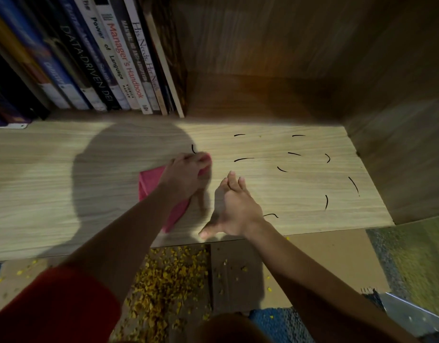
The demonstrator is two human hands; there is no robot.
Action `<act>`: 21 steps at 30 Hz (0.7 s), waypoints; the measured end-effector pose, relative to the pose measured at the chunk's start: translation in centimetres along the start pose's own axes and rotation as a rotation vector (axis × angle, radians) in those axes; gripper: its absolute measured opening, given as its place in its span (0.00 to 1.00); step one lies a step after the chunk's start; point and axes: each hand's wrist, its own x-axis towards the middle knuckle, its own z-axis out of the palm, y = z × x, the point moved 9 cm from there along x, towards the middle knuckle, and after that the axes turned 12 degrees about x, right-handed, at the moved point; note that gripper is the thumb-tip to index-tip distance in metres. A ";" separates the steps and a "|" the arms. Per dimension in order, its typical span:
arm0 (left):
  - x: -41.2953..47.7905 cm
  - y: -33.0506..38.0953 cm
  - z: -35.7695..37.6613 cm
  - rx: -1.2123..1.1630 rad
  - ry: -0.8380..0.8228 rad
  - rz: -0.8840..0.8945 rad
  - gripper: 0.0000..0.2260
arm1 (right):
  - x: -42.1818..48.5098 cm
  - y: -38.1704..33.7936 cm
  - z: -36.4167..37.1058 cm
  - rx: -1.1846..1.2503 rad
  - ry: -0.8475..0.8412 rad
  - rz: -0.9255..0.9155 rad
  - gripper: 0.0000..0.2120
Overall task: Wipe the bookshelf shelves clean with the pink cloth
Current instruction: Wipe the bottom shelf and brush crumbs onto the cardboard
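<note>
A pale wood-grain shelf [300, 191] fills the middle of the view. My left hand [186, 174] grips the pink cloth [151, 184] and holds it down on the shelf near the centre; the hand is blurred. Part of the cloth trails toward the front edge under my forearm. My right hand [234, 209] rests flat on the shelf just right of the cloth, fingers straight, thumb spread toward the front edge. Several short black curved marks [243, 159] are scattered over the shelf's right half.
A row of upright books [119, 60] stands at the back left of the shelf. The bookcase's brown side wall [399, 144] closes the right end. Below the front edge lie brown cardboard [324, 256] and several yellow crumbs [169, 276].
</note>
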 end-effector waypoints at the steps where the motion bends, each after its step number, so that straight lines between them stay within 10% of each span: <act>1: 0.7 -0.9 -0.2 -0.015 -0.015 -0.085 0.24 | 0.0 -0.1 0.0 0.003 -0.002 0.001 0.64; 21: -0.6 0.2 0.1 0.091 -0.013 0.028 0.26 | 0.0 0.2 -0.1 0.049 0.028 -0.023 0.66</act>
